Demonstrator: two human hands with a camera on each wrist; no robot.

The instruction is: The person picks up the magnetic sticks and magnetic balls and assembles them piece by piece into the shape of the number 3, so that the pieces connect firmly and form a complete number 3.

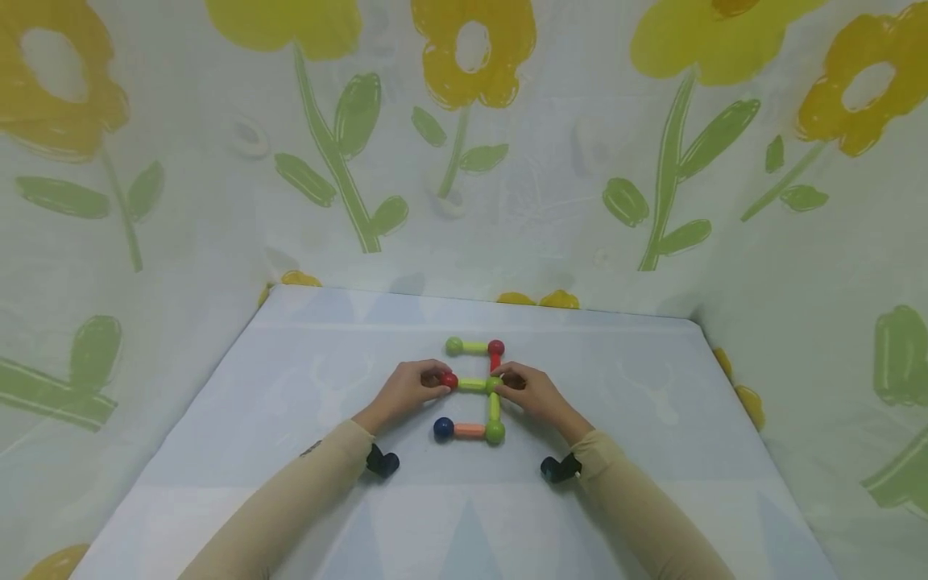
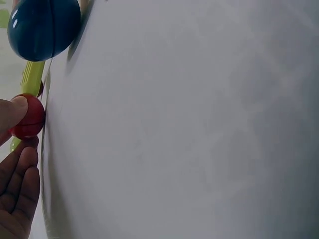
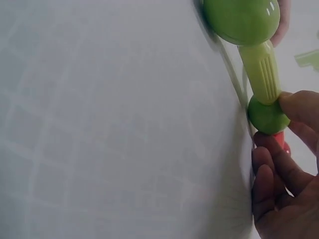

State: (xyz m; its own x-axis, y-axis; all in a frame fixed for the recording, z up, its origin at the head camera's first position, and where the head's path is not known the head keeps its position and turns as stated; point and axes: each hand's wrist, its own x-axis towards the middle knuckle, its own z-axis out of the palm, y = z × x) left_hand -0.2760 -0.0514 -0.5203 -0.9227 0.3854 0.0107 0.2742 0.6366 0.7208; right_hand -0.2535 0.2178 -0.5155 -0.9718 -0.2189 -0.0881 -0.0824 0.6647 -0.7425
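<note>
Balls joined by short ribbed rods lie on the table in a shape like a 3. My left hand (image 1: pixel 409 388) pinches the red ball (image 2: pixel 32 119) at the left end of the middle yellow-green rod (image 1: pixel 473 385). At that rod's other end, my right hand (image 1: pixel 535 392) pinches a green ball (image 3: pixel 266 118) between thumb and fingers. A red rod (image 1: pixel 496 364) runs from this ball to the upper red ball (image 1: pixel 496 347), and a yellow-green rod (image 1: pixel 495 408) runs down to the lower green ball (image 1: pixel 495 432). Fingers partly cover both held balls.
A salmon rod (image 1: pixel 470 430) joins the lower green ball to a dark blue ball (image 1: pixel 444 428). Along the top, a yellow rod (image 1: pixel 474 347) ends in a light green ball (image 1: pixel 453 345). Flower-printed cloth (image 1: pixel 551 201) walls surround the pale table (image 1: pixel 304 515).
</note>
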